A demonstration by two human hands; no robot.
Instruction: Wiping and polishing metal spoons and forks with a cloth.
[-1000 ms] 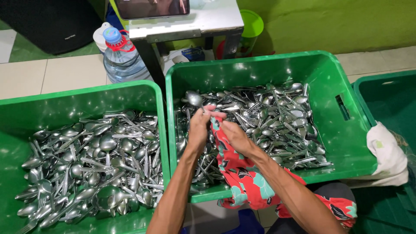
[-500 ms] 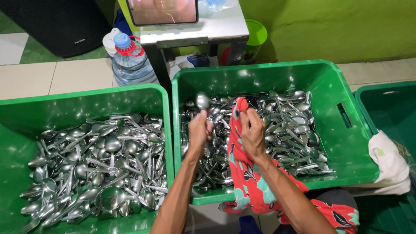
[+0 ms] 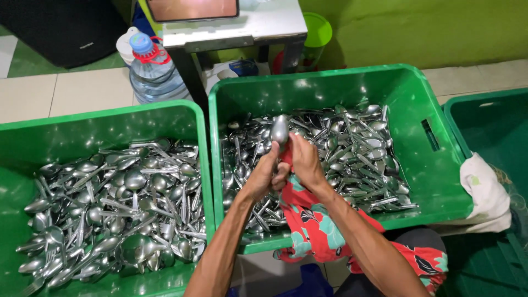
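My left hand (image 3: 263,175) grips the handle of a metal spoon (image 3: 280,130), bowl up, above the middle green crate (image 3: 308,82). My right hand (image 3: 306,163) presses a red cloth with teal flowers (image 3: 313,225) against the spoon's handle, just below the bowl. The cloth hangs down over the crate's front rim onto my lap. The crate below holds several loose spoons and forks (image 3: 357,148).
A second green crate (image 3: 99,124) on the left is heaped with more cutlery (image 3: 110,209). A third, darker green crate (image 3: 495,115) stands at the right with a white cloth (image 3: 487,192) on its rim. Behind are a water bottle (image 3: 151,71), a metal stand (image 3: 236,25) and a green bucket (image 3: 318,30).
My hands rose out of the cutlery pile with one spoon. The cloth was around it lower down a second ago; now the bowl stands free above both hands.
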